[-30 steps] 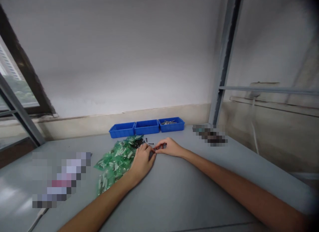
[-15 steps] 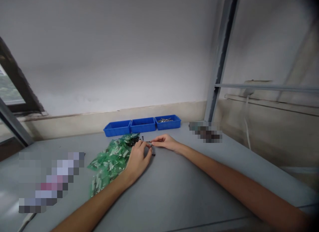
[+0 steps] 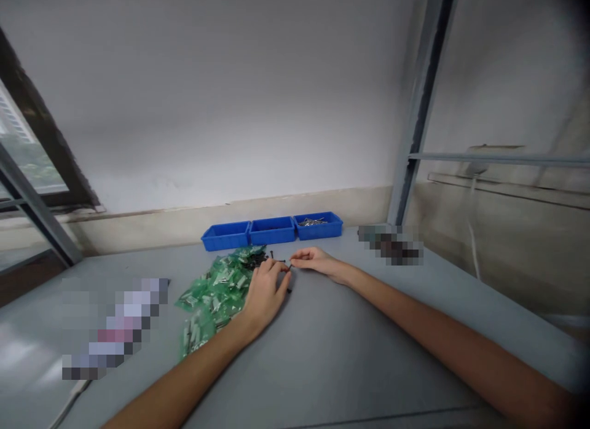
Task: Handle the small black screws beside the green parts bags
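Note:
In the head view, my right hand [image 3: 316, 260] is closed in a pinch, with a small black screw [image 3: 290, 267] at its fingertips. My left hand [image 3: 265, 294] is close by on the left, fingers curled and thumb drawn in toward them. What its fingertips grip, if anything, is hidden. Loose black screws [image 3: 256, 260] lie just beyond the left hand's knuckles, partly covered by it. Beside that hand is a heap of green-tinted plastic bags [image 3: 224, 276] with small pale and metallic parts inside.
Three joined blue bins [image 3: 271, 237] stand against the wall; the right one holds silvery metal pieces [image 3: 312, 222]. Blurred-out items lie at the left [image 3: 124, 324] and right [image 3: 391, 246] of the grey table [image 3: 350, 367]. A metal post [image 3: 417, 128] rises at the back right.
The view has shifted slightly, so everything appears farther right. My fingertips stay close together beside the screws, and a small black screw now shows more clearly at the right hand's fingertips.

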`<state>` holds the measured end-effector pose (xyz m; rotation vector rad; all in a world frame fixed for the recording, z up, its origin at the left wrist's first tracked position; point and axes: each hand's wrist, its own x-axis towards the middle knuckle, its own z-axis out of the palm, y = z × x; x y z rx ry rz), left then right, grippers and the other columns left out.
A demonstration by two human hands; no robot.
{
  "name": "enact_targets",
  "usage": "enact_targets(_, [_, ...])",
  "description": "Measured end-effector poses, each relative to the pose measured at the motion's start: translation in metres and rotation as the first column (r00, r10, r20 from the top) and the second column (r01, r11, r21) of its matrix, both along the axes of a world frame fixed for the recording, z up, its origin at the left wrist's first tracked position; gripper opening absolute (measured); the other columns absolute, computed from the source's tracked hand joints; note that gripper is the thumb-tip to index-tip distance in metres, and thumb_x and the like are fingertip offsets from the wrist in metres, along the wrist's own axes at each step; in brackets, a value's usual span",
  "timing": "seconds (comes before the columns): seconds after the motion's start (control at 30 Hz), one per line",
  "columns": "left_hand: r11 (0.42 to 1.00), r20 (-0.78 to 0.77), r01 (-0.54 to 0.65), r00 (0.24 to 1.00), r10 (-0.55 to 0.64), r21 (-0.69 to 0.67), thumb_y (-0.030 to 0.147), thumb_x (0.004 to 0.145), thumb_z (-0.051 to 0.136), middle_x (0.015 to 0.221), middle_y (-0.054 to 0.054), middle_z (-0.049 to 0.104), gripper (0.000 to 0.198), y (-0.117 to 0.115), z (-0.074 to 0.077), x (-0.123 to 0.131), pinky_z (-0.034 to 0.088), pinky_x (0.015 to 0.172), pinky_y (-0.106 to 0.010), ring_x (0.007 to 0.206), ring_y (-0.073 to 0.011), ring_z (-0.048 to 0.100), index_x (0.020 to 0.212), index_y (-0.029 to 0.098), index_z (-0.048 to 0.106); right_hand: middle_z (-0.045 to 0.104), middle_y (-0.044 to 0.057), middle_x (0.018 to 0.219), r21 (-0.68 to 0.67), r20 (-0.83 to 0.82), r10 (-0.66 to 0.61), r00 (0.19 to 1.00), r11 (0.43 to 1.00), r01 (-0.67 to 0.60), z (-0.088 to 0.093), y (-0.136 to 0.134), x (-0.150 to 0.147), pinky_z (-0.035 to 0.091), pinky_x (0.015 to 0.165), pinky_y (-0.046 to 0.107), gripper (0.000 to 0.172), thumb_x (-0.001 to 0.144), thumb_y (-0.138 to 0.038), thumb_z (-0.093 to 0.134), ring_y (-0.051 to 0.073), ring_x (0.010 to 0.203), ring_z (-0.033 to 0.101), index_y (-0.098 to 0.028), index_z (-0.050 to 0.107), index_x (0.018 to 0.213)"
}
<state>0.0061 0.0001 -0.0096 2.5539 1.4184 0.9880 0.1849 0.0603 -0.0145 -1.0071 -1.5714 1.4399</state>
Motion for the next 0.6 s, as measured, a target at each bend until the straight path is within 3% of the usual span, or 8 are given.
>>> enact_targets(0.23, [0.995, -0.164, -0.032, 0.985, 0.047, 0.091, 0.034, 0.083, 0.051, 0.088, -0.006, 0.057, 0.019, -0.012, 0.005, 0.005, 0.04, 0.081, -0.036, 0.09, -0.0227, 0.053, 0.079, 0.019, 0.06, 0.064, 0.003, 0.079, 0.081, -0.038, -0.147, 0.988, 0.985, 0.15, 0.0, 0.009, 0.007, 0.041, 0.065, 0.025, 0.038, 0.066, -0.043, 0.071, 0.012, 0.069, 0.054, -0.016, 0.066, 0.092])
enact_targets(0.33, [0.999, -0.23, 0.014, 0.973, -0.008, 0.028, 0.032, 0.083, 0.05, 0.088, -0.005, 0.057, 0.016, -0.014, 0.003, 0.007, 0.042, 0.073, -0.03, 0.082, -0.0192, 0.056, 0.08, 0.019, 0.059, 0.062, 0.002, 0.074, 0.027, -0.077, -0.177, 0.981, 0.983, 0.179, 0.004, 0.008, 0.007, 0.041, 0.062, 0.024, 0.034, 0.065, -0.039, 0.073, 0.011, 0.064, 0.053, -0.015, 0.065, 0.089])
enact_targets(0.47, [0.997, -0.215, 0.039, 0.975, -0.053, -0.068, 0.026, 0.083, 0.047, 0.086, -0.002, 0.059, 0.012, -0.013, 0.001, 0.008, 0.042, 0.065, -0.025, 0.075, -0.016, 0.057, 0.083, 0.02, 0.057, 0.062, 0.001, 0.075, -0.086, -0.138, -0.13, 0.982, 0.989, 0.119, 0.009, 0.008, 0.01, 0.042, 0.063, 0.021, 0.027, 0.066, -0.034, 0.074, 0.008, 0.065, 0.055, -0.016, 0.064, 0.083])
enact_targets(0.6, [0.993, -0.209, 0.073, 0.974, -0.091, -0.092, 0.021, 0.082, 0.045, 0.084, -0.002, 0.061, 0.012, -0.011, 0.002, 0.008, 0.042, 0.067, -0.025, 0.077, -0.0162, 0.058, 0.082, 0.02, 0.057, 0.065, 0.002, 0.074, -0.111, -0.017, -0.031, 0.999, 0.993, 0.029, 0.017, 0.021, 0.008, 0.045, 0.064, 0.021, 0.025, 0.068, -0.036, 0.073, 0.008, 0.065, 0.058, -0.014, 0.066, 0.08])
